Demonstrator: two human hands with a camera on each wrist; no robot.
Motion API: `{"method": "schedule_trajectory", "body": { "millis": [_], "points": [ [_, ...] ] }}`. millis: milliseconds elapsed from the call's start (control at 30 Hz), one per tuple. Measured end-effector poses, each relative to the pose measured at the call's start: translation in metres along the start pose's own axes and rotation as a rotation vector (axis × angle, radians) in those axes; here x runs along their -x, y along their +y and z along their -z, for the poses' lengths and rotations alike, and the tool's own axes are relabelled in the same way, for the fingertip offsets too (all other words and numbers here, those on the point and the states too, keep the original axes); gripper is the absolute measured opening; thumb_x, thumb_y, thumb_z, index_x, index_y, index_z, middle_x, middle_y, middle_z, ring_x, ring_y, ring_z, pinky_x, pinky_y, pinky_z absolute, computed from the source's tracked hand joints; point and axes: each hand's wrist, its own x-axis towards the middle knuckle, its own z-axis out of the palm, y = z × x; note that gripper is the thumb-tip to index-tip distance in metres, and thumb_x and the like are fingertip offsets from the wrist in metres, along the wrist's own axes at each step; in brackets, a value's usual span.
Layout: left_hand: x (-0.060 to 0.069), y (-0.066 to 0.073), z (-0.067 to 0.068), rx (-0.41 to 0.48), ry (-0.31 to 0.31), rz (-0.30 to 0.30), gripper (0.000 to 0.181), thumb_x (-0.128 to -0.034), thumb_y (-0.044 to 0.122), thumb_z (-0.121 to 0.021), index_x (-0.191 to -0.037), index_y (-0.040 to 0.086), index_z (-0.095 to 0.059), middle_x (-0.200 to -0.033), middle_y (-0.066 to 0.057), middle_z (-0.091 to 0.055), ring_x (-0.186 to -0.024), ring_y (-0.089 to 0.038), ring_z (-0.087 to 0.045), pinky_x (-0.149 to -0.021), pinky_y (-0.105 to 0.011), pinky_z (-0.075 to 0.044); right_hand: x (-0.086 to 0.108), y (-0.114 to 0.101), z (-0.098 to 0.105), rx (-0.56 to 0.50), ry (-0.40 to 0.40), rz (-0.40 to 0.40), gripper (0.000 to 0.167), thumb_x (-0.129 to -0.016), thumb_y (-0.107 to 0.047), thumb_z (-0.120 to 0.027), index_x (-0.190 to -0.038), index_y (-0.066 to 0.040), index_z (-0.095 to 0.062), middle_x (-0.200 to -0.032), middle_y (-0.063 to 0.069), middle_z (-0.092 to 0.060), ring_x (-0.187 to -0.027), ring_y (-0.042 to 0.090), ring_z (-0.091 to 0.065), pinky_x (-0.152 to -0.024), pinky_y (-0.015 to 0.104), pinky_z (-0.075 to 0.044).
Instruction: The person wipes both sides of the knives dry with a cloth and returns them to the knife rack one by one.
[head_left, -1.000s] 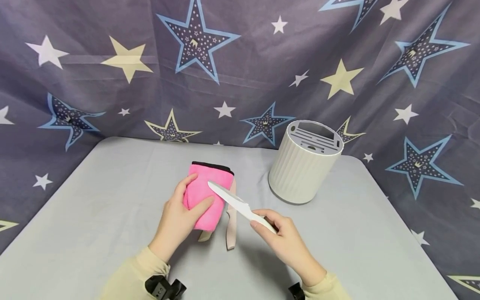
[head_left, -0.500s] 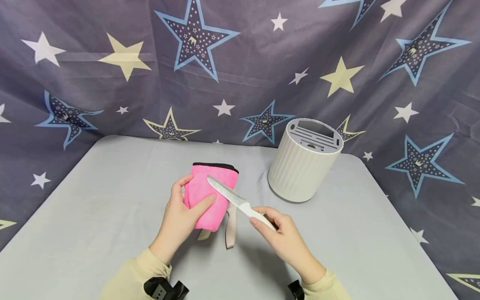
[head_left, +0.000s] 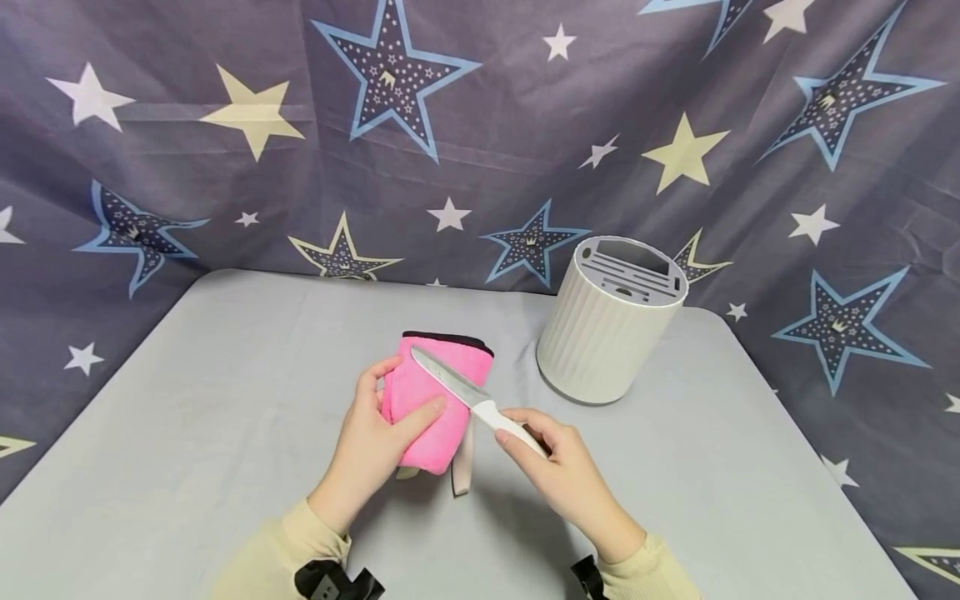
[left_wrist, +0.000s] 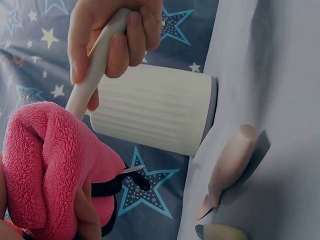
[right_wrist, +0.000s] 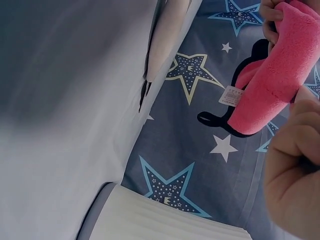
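My left hand (head_left: 378, 433) grips a folded pink cloth (head_left: 435, 442) with black edging, thumb across its front and fingers behind. A knife (head_left: 450, 379) with a white handle is pinched by my right hand (head_left: 562, 471). Its blade lies over the front of the cloth, the tip pointing up and left. The right wrist view shows a white tag (right_wrist: 231, 96) and a black loop (right_wrist: 210, 119) on the cloth. Beneath, on the table, a knife with a pinkish handle (left_wrist: 232, 160) lies beside a second, cream handle (left_wrist: 222, 232), partly hidden by the cloth in the head view.
At the back right of the grey table (head_left: 225, 400) stands a ribbed off-white knife block (head_left: 600, 342), its slotted top facing up. A dark curtain with stars (head_left: 450, 108) hangs behind the table.
My left hand has shifted the cloth slightly right and toward me. The knife's blade now crosses the cloth nearer its upper left. My right hand has barely moved.
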Motion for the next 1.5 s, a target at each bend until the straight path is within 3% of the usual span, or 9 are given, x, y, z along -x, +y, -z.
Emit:
{"method": "schedule_trajectory", "body": {
  "millis": [233, 800, 1100, 1500],
  "points": [
    [0.002, -0.002, -0.005, -0.011, -0.009, 0.007, 0.077, -0.0841, 0.024, -0.079, -0.145, 0.016, -0.033, -0.114, -0.018, -0.061, -0.08, -0.017, -0.068, -0.066, -0.031, -0.057, -0.001, 0.002, -0.001, 0.008, 0.0, 0.019, 0.02, -0.095, -0.021, -0.067, -0.113, -0.014, -0.071, -0.065, -0.005, -0.047, -0.055, 0.001, -0.039, -0.049, 0.021, -0.036],
    [0.002, -0.002, -0.005, 0.002, -0.005, 0.008, 0.077, -0.0838, 0.023, -0.079, -0.145, 0.015, -0.033, -0.114, -0.019, -0.062, -0.077, -0.017, -0.069, -0.064, -0.031, -0.057, 0.001, 0.002, 0.002, -0.008, -0.007, -0.013, 0.019, -0.095, -0.021, -0.067, -0.112, -0.013, -0.071, -0.065, -0.004, -0.048, -0.054, 0.001, -0.038, -0.049, 0.02, -0.035],
    [0.0, 0.001, -0.002, -0.004, 0.03, -0.027, 0.076, -0.0844, 0.022, -0.079, -0.145, 0.014, -0.034, -0.11, -0.019, -0.064, -0.071, -0.013, -0.067, -0.059, -0.029, -0.056, 0.004, 0.004, 0.006, -0.001, -0.007, -0.015, 0.019, -0.095, -0.019, -0.067, -0.111, -0.012, -0.071, -0.065, -0.004, -0.048, -0.054, 0.001, -0.039, -0.048, 0.021, -0.036],
    [-0.006, 0.0, 0.008, -0.012, 0.091, -0.038, 0.075, -0.0855, 0.021, -0.078, -0.145, 0.012, -0.033, -0.111, -0.021, -0.065, -0.072, -0.005, -0.067, -0.065, -0.024, -0.056, 0.006, 0.007, 0.009, -0.017, -0.011, -0.029, 0.018, -0.094, -0.018, -0.066, -0.111, -0.011, -0.071, -0.067, -0.005, -0.051, -0.055, 0.001, -0.04, -0.049, 0.021, -0.037]
  ]
}}
